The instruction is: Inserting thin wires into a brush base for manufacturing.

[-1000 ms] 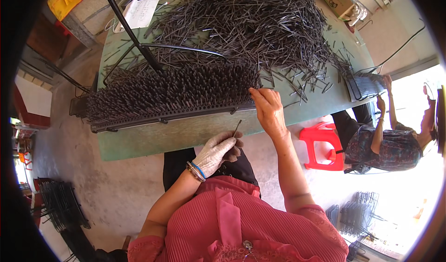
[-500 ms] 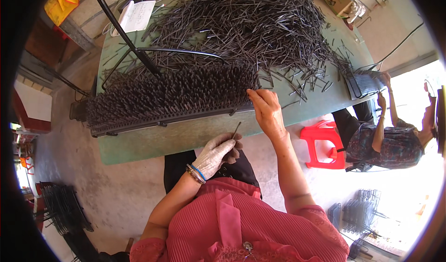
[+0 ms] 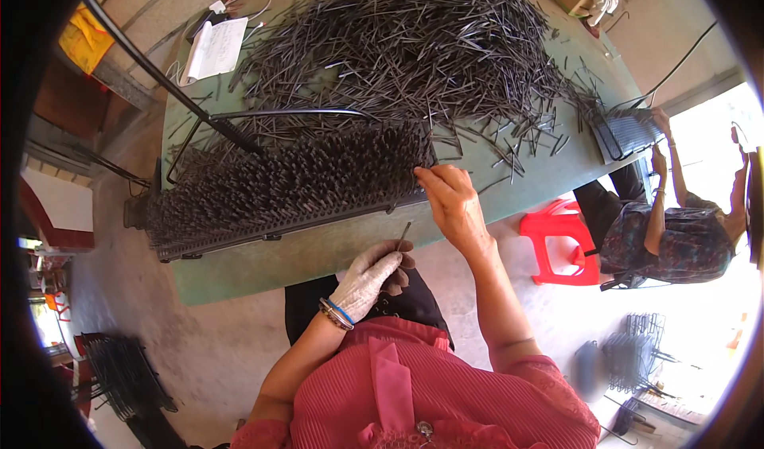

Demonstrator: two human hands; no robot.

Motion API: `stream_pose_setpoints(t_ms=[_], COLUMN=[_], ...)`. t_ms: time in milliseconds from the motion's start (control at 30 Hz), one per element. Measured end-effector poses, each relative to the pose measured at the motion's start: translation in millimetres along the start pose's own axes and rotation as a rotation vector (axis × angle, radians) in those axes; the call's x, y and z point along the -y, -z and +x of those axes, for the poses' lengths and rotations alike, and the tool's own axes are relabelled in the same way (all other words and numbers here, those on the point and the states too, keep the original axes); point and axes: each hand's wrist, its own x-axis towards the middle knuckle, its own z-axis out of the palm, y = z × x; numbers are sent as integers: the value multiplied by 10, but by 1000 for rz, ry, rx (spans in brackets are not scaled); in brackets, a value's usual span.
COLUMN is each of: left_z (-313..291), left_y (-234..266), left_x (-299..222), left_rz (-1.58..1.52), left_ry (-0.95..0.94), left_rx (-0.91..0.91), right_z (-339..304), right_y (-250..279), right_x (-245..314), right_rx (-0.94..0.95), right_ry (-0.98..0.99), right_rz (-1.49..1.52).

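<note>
My left hand (image 3: 370, 276), in a pale knitted glove with dark fingertips, is closed around a thin dark rod (image 3: 407, 230) that sticks up from the fingers. It hovers off the table's near edge. My bare right hand (image 3: 454, 198) pinches at the right end of a long black rack (image 3: 278, 231). Whatever sits between those fingertips is too small to make out. Dense rows of short dark rods (image 3: 294, 171) stand upright in the rack, whose front edge shows a line of holes.
A big heap of loose dark rods (image 3: 414, 43) covers the back of the green table (image 3: 239, 278). A black bar (image 3: 183, 95) slants over the rack. At right another person (image 3: 664, 234) handles a smaller rack (image 3: 629, 135); a red stool (image 3: 557, 242) stands nearby. An open notebook (image 3: 215, 49) lies far left.
The view has turned slightly, so table and rack appear tilted a little differently. My right fingertips stay at the rack's right end, and my left hand still holds its rod.
</note>
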Motion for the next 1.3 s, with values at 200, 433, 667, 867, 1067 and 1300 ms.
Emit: stream_pose_setpoints(t_ms=[200,433,667,867,1067,1300], left_z=[79,190,317,333,321,308], left_y=[-28,-36,-42,-40,-32,11], left_x=[-49,-95,-103,-104,-98,-88], left_rz=[54,76,63,25,50,44], left_ry=[7,3,-4,10,15,20], left_rx=[-19,-35,-23,-36,-26,-24], right_z=[30,120,144,145,134,170], right_y=[13,344,334,325,252,315], right_x=[-48,33,-127,-108,-88,-72], right_rx=[-22,-179,-157,-151,-116,-106], right_ry=[23,-81,-77,-85,-33,-22], right_rz=[19,24,32,54,66,40])
